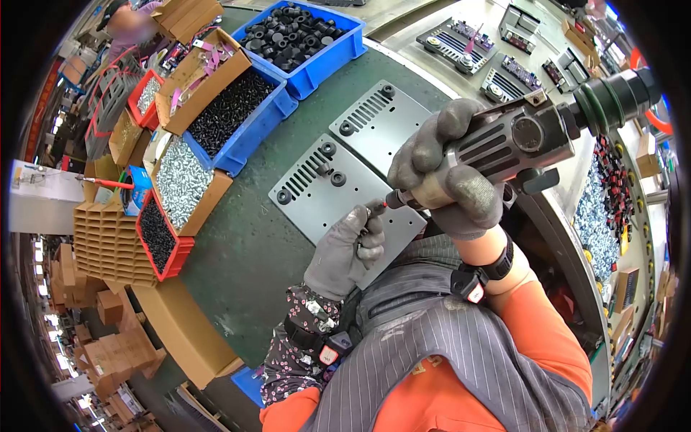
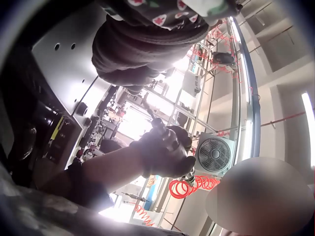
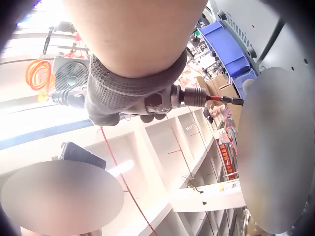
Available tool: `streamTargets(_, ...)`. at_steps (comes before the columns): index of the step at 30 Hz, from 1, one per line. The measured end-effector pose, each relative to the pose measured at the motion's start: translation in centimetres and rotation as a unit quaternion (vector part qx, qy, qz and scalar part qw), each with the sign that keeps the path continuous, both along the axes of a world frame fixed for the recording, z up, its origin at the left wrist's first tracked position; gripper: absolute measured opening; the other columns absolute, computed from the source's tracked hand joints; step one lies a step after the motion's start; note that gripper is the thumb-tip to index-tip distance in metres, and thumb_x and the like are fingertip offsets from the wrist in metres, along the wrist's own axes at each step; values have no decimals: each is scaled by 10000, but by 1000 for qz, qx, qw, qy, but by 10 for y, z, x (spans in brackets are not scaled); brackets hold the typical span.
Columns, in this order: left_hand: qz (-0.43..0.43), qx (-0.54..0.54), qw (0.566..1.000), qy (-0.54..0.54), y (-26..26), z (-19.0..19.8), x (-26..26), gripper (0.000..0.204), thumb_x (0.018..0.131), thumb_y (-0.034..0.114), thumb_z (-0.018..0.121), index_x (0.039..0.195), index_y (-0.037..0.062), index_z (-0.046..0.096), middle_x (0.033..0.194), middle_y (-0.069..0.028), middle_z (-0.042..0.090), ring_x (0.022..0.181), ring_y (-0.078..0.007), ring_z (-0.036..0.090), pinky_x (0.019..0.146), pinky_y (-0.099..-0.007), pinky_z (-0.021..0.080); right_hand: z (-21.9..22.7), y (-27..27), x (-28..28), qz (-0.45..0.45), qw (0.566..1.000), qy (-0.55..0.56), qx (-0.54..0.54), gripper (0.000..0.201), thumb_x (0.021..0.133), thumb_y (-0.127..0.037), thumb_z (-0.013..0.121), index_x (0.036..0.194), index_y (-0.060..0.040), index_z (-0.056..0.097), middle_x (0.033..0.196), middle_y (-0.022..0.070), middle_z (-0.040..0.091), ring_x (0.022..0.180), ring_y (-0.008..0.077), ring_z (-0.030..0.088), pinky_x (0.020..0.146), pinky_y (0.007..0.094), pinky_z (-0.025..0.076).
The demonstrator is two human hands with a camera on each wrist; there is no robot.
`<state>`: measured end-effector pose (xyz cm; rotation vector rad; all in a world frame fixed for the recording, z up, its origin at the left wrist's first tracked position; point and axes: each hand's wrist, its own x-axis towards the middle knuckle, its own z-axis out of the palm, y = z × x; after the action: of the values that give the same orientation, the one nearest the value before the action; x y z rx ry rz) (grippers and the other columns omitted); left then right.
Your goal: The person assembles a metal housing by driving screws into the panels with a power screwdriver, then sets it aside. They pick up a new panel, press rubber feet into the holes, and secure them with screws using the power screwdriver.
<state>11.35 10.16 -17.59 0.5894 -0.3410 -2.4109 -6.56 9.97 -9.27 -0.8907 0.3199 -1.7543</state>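
My gloved right hand [image 1: 461, 180] grips a pneumatic screwdriver [image 1: 536, 137], held tilted above the lower metal plate [image 1: 309, 205]. Its red-banded bit [image 3: 216, 98] points toward my gloved left hand [image 1: 338, 252]. The left thumb and forefinger pinch a small dark piece, screw-like in size, right at the bit's tip; the fingers partly hide it. Several round black rubber feet [image 1: 338, 178] sit on the lower plate near its slots. A second grey plate [image 1: 392, 119] lies beyond it, with black feet near its own slots.
Blue bins of black rubber feet [image 1: 291, 32] and black screws [image 1: 230, 108] stand along the far left. Nearer are a cardboard box of silvery hardware [image 1: 183, 180] and a red bin of small black parts [image 1: 158, 237]. Metal assemblies [image 1: 457, 43] lie on the bench at upper right.
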Motion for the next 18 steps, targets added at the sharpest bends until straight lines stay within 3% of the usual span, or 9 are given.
streamTargets(1,-8,42,999,-13,1,7,-2,324,949,300,515,1095,10,529,776,2,529,634,-65,408,505,-168,360,-1,0,3,-3,1000,-2,6,484,696,-106,710,1085,-75,425,843,99,556,734,244,619,631,356,536)
streamTargets(7,-17,114,990,84,5,15,-4,298,956,308,499,1040,22,514,737,12,474,616,-46,375,468,-140,327,-3,0,3,11,1000,9,-2,507,684,-166,761,1056,-84,426,817,78,560,725,213,604,642,355,529)
streamTargets(11,-12,105,993,50,6,13,-9,283,955,312,507,1020,37,523,698,21,434,605,-57,359,464,-152,332,-6,3,0,-21,999,39,2,520,699,-189,769,1075,-77,427,830,88,561,718,224,602,644,375,526)
streamTargets(13,-58,-82,989,-106,7,11,-1,369,926,397,540,1012,38,558,729,17,508,640,-78,454,521,-185,401,-5,5,-3,-32,999,28,18,506,710,-178,753,1084,-74,428,835,92,561,722,230,604,651,380,526)
streamTargets(14,-59,-83,989,-108,3,8,2,369,926,397,540,1012,38,558,729,17,508,640,-78,454,521,-185,401,-5,5,-4,-40,998,17,34,492,722,-168,737,1092,-72,428,840,97,561,726,236,605,659,385,525)
streamTargets(15,3,-300,898,-322,-2,3,5,413,887,443,576,1000,46,584,763,-7,559,679,-119,517,572,-231,437,-11,2,-11,-37,999,15,15,432,745,-151,671,1101,-72,439,847,97,560,734,239,599,679,395,521)
streamTargets(16,65,-486,712,-503,-9,2,7,457,847,488,612,988,53,611,797,-31,610,717,-160,580,624,-277,473,-12,-1,-17,-40,999,12,2,399,754,-145,620,1106,-72,447,855,92,559,734,235,591,690,396,515)
streamTargets(17,66,-485,710,-505,-18,6,12,457,847,488,612,988,53,611,797,-31,610,717,-160,580,624,-277,473,-12,0,-21,-51,999,6,16,397,754,-155,617,1104,-71,450,856,90,559,735,232,588,691,399,513)
streamTargets(18,57,-542,570,-615,-30,12,17,455,811,489,643,976,65,630,841,-60,634,761,-196,606,670,-313,480,-11,0,-24,-62,998,1,31,395,754,-165,615,1102,-69,453,857,88,558,736,228,584,691,402,512)
